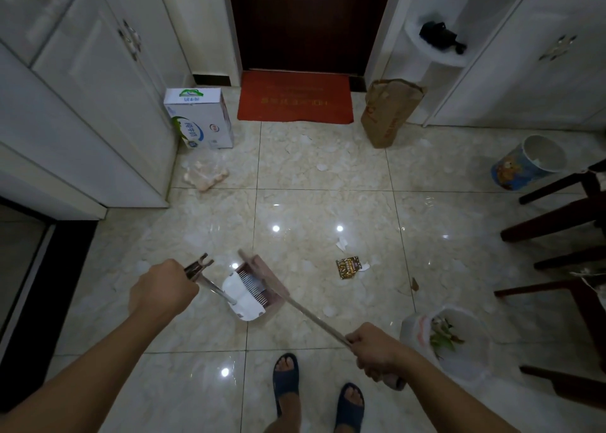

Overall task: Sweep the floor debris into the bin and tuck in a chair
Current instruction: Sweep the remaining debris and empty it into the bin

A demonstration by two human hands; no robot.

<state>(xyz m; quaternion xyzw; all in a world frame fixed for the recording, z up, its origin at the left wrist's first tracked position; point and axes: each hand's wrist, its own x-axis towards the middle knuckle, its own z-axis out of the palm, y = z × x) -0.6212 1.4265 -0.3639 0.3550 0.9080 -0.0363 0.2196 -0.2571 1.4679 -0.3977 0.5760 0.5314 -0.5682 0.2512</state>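
Head camera view looked down on a glossy beige marble-tile floor (328, 203) in an entryway. The person's left hand (163, 287) was closed in a fist around the silver metal handle of a pink plastic dustpan (252, 293), whose pan rested on the floor near the middle, with a white comb-toothed insert inside it. The right hand (377, 350) was wrapped tightly around the thin pale handle of a broom (295, 301); the handle slanted up and left, and the broom head lay against the dustpan's right side.

Scraps of white torn paper (341, 244) were scattered across the tiles, and a crumpled brown-and-gold snack wrapper (349, 267) lay right of the dustpan, apart from it. A white bag-lined waste bin (459, 334) holding green leaves stood near the right edge of the floor, just beside the right hand. Dark brown wooden chair legs (557, 222) crowded the right edge. Farther back, a blue cartoon-printed bucket (528, 162) lay tilted, a brown paper bag (387, 114) stood upright, and a white milk carton box (200, 119) stood beside a red doormat (295, 98). Two feet in dark blue slippers (286, 380) showed at the bottom edge.
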